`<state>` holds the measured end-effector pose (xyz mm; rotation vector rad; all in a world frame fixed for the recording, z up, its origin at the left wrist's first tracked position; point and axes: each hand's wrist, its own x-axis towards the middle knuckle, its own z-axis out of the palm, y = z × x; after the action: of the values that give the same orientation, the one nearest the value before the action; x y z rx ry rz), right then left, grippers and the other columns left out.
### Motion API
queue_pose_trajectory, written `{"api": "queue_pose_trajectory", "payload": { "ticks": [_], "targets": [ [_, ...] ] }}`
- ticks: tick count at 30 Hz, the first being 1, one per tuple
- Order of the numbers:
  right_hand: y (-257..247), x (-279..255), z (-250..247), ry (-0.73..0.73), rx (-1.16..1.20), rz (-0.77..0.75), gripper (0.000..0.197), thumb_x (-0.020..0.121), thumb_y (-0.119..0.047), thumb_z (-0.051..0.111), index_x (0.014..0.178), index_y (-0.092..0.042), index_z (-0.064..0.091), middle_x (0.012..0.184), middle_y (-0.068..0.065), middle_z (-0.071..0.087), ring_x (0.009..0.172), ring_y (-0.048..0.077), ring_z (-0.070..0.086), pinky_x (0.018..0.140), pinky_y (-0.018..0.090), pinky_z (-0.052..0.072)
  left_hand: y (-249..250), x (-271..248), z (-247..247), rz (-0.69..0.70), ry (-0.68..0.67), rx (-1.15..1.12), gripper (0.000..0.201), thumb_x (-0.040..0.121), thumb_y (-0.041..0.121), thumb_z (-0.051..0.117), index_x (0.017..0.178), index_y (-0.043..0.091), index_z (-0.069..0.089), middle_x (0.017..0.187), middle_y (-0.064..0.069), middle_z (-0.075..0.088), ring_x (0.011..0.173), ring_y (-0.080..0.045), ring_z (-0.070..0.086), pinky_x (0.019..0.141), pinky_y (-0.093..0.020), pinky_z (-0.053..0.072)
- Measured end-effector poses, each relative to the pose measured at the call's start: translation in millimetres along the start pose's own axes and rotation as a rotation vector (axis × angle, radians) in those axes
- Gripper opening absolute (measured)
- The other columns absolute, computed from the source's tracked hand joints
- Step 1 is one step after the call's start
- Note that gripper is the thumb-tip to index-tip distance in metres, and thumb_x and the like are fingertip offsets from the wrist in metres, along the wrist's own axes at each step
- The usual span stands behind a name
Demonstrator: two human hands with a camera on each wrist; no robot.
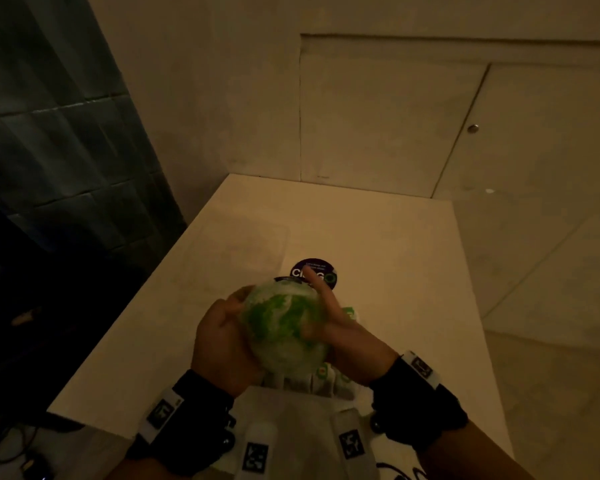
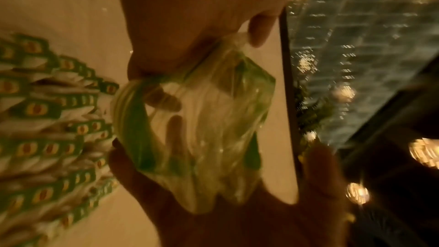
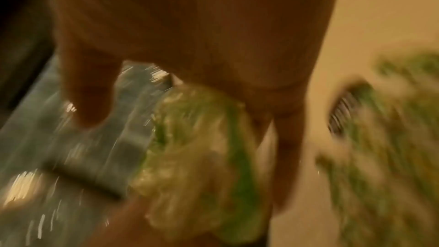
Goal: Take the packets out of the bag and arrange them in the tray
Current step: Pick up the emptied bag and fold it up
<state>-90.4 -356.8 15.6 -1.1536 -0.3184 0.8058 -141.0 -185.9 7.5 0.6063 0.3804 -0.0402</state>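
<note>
Both hands hold a crumpled clear plastic bag [image 1: 284, 323] with green print just above the white table [image 1: 395, 258]. My left hand [image 1: 222, 337] grips its left side. My right hand [image 1: 343, 336] pinches the right side, index finger pointing up. In the left wrist view the bag [image 2: 190, 129] looks limp, with fingers showing through the film. A heap of green-and-white packets [image 2: 47, 119] lies on the table beside it, partly under my hands [image 1: 326, 379]. A faint clear tray [image 1: 286, 237] stands behind the bag. The right wrist view is blurred; the bag [image 3: 202, 157] hangs under my fingers.
A round purple label [image 1: 297, 271] lies on the table just behind the bag. The table's left edge drops to a dark tiled floor [image 1: 66, 150]. A cupboard door with a knob [image 1: 472, 128] is behind. White marker blocks [image 1: 257, 452] sit at the near edge.
</note>
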Motion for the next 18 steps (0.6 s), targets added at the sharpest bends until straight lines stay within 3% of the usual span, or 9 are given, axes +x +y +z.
{"api": "queue_pose_trajectory", "payload": {
  "ticks": [2, 3, 6, 9, 10, 12, 14, 16, 18],
  "targets": [
    [0.6, -9.6, 5.9, -0.093, -0.567, -0.118, 0.094, 0.082, -0.016, 0.072, 0.145, -0.051, 0.011, 0.139, -0.008, 0.038, 0.121, 0.008, 0.046, 0.105, 0.035, 0.041, -4.4, 3.9, 4.0, 0.072, 0.069, 0.163, 0.037, 0.098, 0.028, 0.038, 0.126, 0.009, 0.051, 0.124, -0.019, 0.061, 0.105, -0.034, 0.065, 0.076, -0.043, 0.056],
    [4.8, -11.0, 9.6, -0.030, -0.864, -0.171, 0.092, 0.083, -0.022, 0.070, 0.145, -0.050, 0.009, 0.132, -0.005, 0.036, 0.113, 0.008, 0.044, 0.101, 0.030, 0.041, -7.0, 5.0, 4.3, 0.126, 0.093, 0.243, 0.032, 0.098, 0.025, 0.041, 0.124, 0.009, 0.052, 0.120, -0.017, 0.064, 0.101, -0.029, 0.067, 0.072, -0.038, 0.057],
    [17.6, -9.9, 17.2, 0.271, -1.350, -0.314, 0.053, 0.088, -0.017, 0.056, 0.135, -0.038, 0.044, 0.113, 0.004, 0.040, 0.086, 0.024, 0.053, 0.077, 0.034, 0.052, -13.2, -5.2, 10.1, 0.295, 0.118, 0.453, 0.017, 0.097, 0.002, 0.040, 0.109, 0.006, 0.051, 0.097, -0.010, 0.064, 0.074, -0.006, 0.069, 0.058, -0.018, 0.054],
    [17.7, -8.1, 11.7, 0.517, -1.568, -0.109, 0.033, 0.087, -0.018, 0.055, 0.118, -0.028, 0.058, 0.112, 0.007, 0.044, 0.075, 0.030, 0.059, 0.059, 0.032, 0.048, -33.0, -16.6, 14.8, 0.216, -0.010, 0.454, 0.025, 0.090, -0.007, 0.041, 0.098, 0.009, 0.059, 0.094, -0.015, 0.065, 0.076, -0.017, 0.067, 0.057, -0.026, 0.054],
    [16.0, -7.9, 8.4, 0.549, -1.565, -0.007, 0.031, 0.088, -0.020, 0.052, 0.118, -0.026, 0.056, 0.112, 0.007, 0.042, 0.076, 0.031, 0.059, 0.059, 0.032, 0.046, -43.1, -18.8, 16.4, 0.163, -0.057, 0.470, 0.029, 0.088, -0.007, 0.045, 0.098, 0.013, 0.064, 0.097, -0.015, 0.068, 0.081, -0.021, 0.067, 0.060, -0.028, 0.054],
    [12.8, -11.7, 2.9, 0.526, -1.406, 0.034, 0.028, 0.091, -0.023, 0.048, 0.118, -0.020, 0.054, 0.113, 0.009, 0.043, 0.085, 0.034, 0.057, 0.068, 0.035, 0.048, -65.4, -19.7, 20.6, 0.084, -0.087, 0.466, 0.031, 0.089, 0.002, 0.049, 0.107, 0.020, 0.066, 0.107, -0.008, 0.071, 0.095, -0.022, 0.068, 0.069, -0.033, 0.055],
    [3.4, -23.1, 0.1, 0.420, -0.892, 0.021, 0.023, 0.090, -0.032, 0.048, 0.108, -0.023, 0.060, 0.117, 0.010, 0.048, 0.103, 0.033, 0.056, 0.085, 0.042, 0.050, -81.5, -18.7, 25.2, 0.075, -0.108, 0.429, 0.031, 0.090, 0.018, 0.050, 0.117, 0.025, 0.062, 0.120, -0.002, 0.068, 0.107, -0.018, 0.065, 0.079, -0.035, 0.054],
    [-1.7, -32.9, -4.6, 0.394, -0.404, 0.063, 0.023, 0.081, -0.049, 0.054, 0.096, -0.034, 0.063, 0.117, 0.008, 0.052, 0.109, 0.026, 0.056, 0.087, 0.045, 0.051, -94.0, -15.9, 32.5, 0.123, -0.170, 0.551, 0.031, 0.093, 0.027, 0.049, 0.123, 0.029, 0.057, 0.132, 0.000, 0.059, 0.115, -0.011, 0.060, 0.087, -0.031, 0.050],
    [-3.2, -40.9, -20.2, 0.517, -0.403, -0.050, 0.033, 0.073, -0.051, 0.063, 0.100, -0.033, 0.062, 0.111, 0.012, 0.057, 0.102, 0.027, 0.061, 0.084, 0.049, 0.054, -107.4, -15.0, 44.8, 0.156, -0.254, 0.728, 0.031, 0.092, 0.019, 0.050, 0.122, 0.029, 0.052, 0.135, 0.002, 0.051, 0.114, -0.003, 0.057, 0.088, -0.024, 0.050]
  ]
}}
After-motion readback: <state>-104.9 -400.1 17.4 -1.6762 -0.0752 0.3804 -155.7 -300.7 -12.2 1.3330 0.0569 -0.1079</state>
